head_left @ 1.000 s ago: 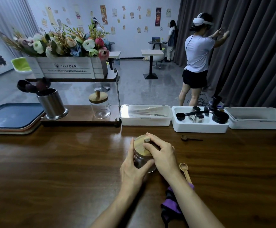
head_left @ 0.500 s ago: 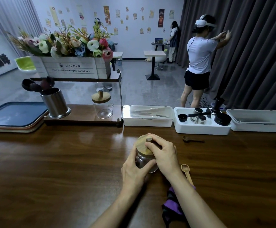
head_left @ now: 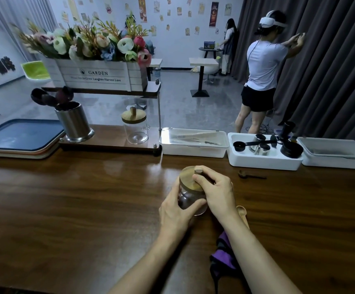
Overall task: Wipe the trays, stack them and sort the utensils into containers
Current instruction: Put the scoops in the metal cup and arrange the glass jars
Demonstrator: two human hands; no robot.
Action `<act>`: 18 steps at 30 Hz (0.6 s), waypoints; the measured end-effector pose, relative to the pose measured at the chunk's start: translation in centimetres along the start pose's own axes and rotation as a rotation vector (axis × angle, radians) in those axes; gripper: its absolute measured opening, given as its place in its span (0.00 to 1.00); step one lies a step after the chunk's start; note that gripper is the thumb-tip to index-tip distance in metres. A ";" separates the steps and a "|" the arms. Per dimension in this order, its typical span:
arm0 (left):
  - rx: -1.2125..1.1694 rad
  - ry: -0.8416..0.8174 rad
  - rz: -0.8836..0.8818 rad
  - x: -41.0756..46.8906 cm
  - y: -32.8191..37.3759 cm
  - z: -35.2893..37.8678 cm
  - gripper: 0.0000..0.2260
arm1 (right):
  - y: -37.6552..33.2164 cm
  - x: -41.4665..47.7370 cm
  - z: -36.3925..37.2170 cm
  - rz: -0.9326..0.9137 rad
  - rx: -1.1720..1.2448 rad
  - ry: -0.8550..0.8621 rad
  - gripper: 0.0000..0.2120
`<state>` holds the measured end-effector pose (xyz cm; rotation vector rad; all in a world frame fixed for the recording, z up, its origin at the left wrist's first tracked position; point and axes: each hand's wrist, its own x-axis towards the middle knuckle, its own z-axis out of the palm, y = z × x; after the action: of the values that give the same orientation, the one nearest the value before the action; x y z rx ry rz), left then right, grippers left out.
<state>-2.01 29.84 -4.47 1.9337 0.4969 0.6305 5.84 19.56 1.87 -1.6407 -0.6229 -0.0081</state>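
Note:
A small glass jar (head_left: 188,200) with a round wooden lid (head_left: 188,178) stands on the brown table in front of me. My left hand (head_left: 175,211) wraps the jar's glass body. My right hand (head_left: 216,192) grips the lid's knob from above. A light wooden spoon (head_left: 242,214) lies just right of my right wrist, partly hidden by it. A small dark spoon (head_left: 249,175) lies farther back. The stacked trays (head_left: 19,143), blue on top, sit at the far left. A purple cloth (head_left: 225,259) lies under my right forearm.
On a low shelf stand a steel cup (head_left: 73,124) with dark spoons and a second lidded glass jar (head_left: 135,128). Three white bins (head_left: 194,143) (head_left: 264,152) (head_left: 337,153) line the table's back edge. A flower box (head_left: 96,78) sits above. A person (head_left: 261,71) stands by the curtain.
Both hands stay on the jar and lid; only my view has shifted slightly.

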 end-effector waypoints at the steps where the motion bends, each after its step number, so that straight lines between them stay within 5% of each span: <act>1: -0.003 0.002 0.006 -0.1 0.0 0.0 0.33 | 0.0 0.0 0.0 0.003 0.002 -0.003 0.09; 18: 0.016 0.000 0.038 0.1 -0.4 0.1 0.33 | -0.3 -0.3 0.3 -0.023 -0.058 0.015 0.08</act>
<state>-1.88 29.96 -4.87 1.9621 0.4676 0.6525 5.39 19.79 1.98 -1.6877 -0.6355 -0.0559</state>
